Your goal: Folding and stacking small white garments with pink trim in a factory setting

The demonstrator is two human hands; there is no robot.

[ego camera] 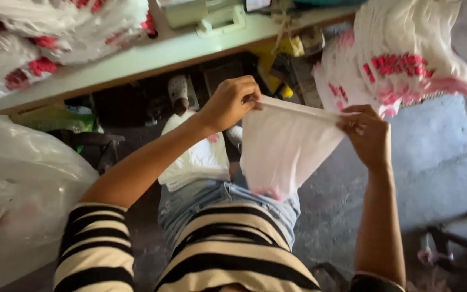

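Shadow is swallowing most of what is lying under the pale green wooden worktable (152,57); only a white shoe-like shape (178,92) and some yellowish clutter are showing there, too dim to identify. The frame is cutting off the beige machine (201,13) on the tabletop, and the big clear plastic sack (22,189) at the left edge is running out of view. The person is sitting over a rough grey concrete floor (439,157), striped shirt and jeans filling the bottom.

Both hands are working one thin white plastic bag with a pink print at its bottom (282,146), which is hanging above the lap. The left hand (231,103) is pinching the bag's top edge at one corner, fingers closed on it, and the right hand (368,135) is gripping the opposite corner, stretching the edge taut between them. A second pile of folded white bags (198,157) is resting on the left thigh. Two larger stacks of white bags with red print are showing: one on the tabletop at left (55,38), one fanned at upper right (401,54).
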